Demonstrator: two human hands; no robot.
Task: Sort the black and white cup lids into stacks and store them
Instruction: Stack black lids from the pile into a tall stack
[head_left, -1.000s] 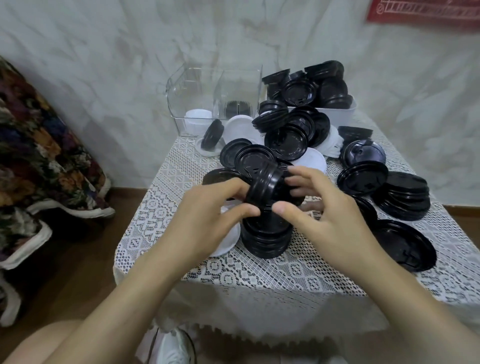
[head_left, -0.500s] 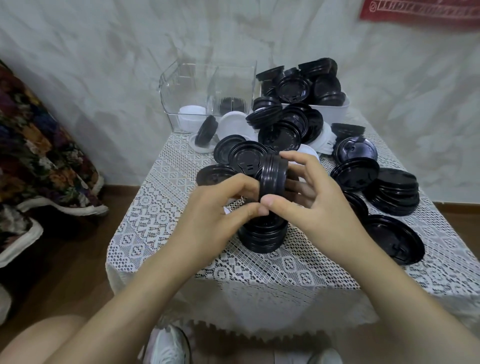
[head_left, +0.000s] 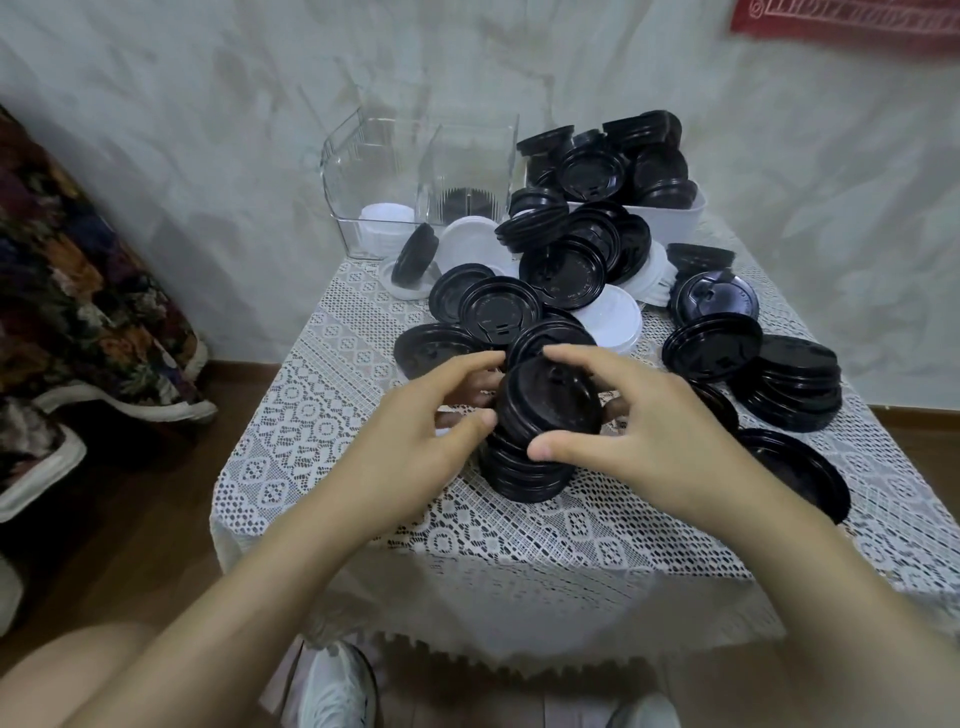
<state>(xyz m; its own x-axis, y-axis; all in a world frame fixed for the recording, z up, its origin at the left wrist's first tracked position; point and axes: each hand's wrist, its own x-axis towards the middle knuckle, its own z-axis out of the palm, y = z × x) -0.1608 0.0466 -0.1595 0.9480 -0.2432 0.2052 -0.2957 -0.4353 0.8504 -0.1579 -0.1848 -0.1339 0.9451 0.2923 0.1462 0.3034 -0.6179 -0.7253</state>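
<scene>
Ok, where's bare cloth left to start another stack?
Two patches: the left strip of tablecloth, between its left edge and the loose black lids; the front strip, between the near edge and the held black stack. Crowded: the middle-back heap and the right-hand stacks.

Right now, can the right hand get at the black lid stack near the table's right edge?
Probably yes, once it lets go. The right hand and left hand both grip a bundle of black lids. The right-edge stack stands uncovered to the right hand's outer side, with nothing tall between.
</scene>
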